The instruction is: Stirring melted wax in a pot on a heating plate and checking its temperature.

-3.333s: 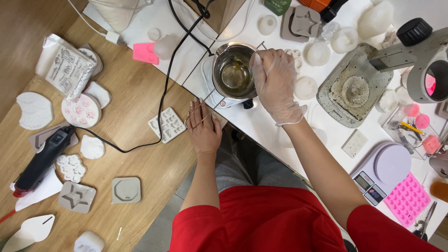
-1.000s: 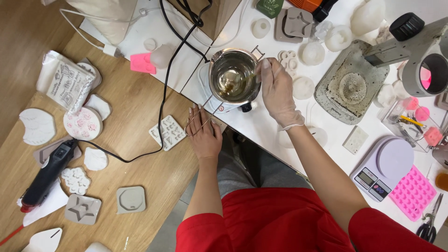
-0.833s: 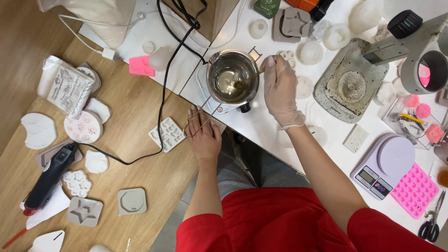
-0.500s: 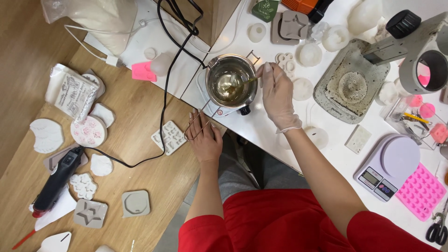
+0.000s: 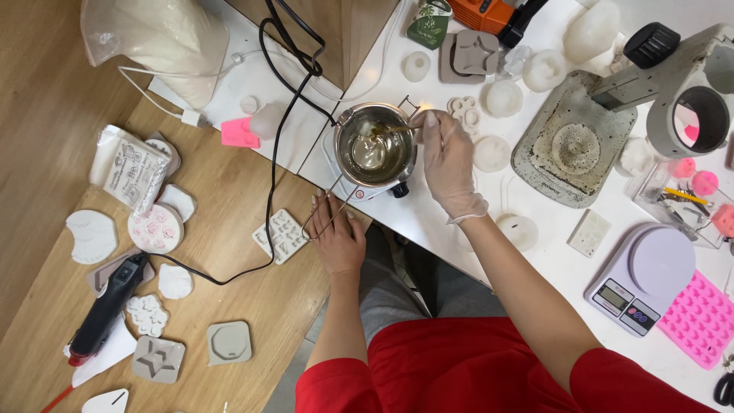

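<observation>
1. Since earlier, stirring stick (image 5: 382,130) swung toward the pot's 12 o'clock.
2. Gloved right hand (image 5: 447,164) pinches it; left hand (image 5: 336,229) holds wire handle (image 5: 325,214).
3. Metal pot (image 5: 375,145) sits on warmer, white tabletop (image 5: 428,222); wax partly melted, lump remains.

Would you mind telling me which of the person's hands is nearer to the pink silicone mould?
The right. The gloved right hand is at the pot's rim, left of the pink mould; the bare left hand on the pot's wire handle is farther left.

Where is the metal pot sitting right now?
In the head view the metal pot sits upper centre on a small white heater on the white table, between the left hand on its wire handle and the gloved right hand.
</observation>
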